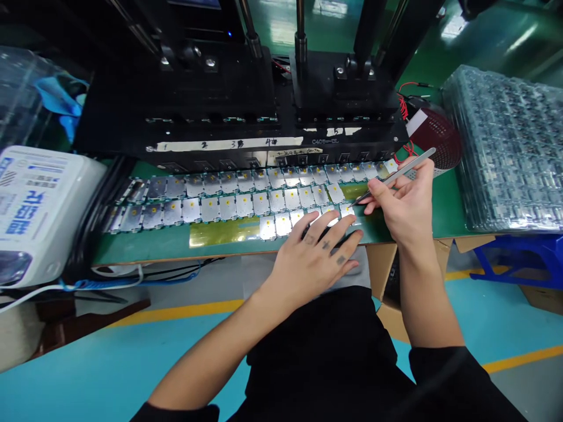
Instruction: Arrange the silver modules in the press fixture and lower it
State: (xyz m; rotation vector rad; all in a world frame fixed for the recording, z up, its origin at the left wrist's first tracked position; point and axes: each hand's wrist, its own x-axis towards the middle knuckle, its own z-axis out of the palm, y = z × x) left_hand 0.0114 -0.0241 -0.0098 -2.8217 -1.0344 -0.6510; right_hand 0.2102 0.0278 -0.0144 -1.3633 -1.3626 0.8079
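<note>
Rows of small silver circuit modules (227, 206), many with a yellow dot, lie along the green bench mat (145, 249). My right hand (409, 196) pinches metal tweezers (407, 169) like a pen. Their tip is at the yellow dot of a module (347, 211) at the right end of the front row; whether it grips anything is too small to tell. My left hand (314, 252) lies palm down with spread fingers over the front row, hiding part of several modules. Its fingertips rest on or just above them.
Behind the rows stands a black machine (220, 132) with numbered tape and switches. Stacked clear plastic trays (505, 152) are at the right, near a dark red mesh bin (440, 138). A white device (44, 211) and black cables (94, 217) sit at the left. A cardboard box (382, 269) is below the bench edge.
</note>
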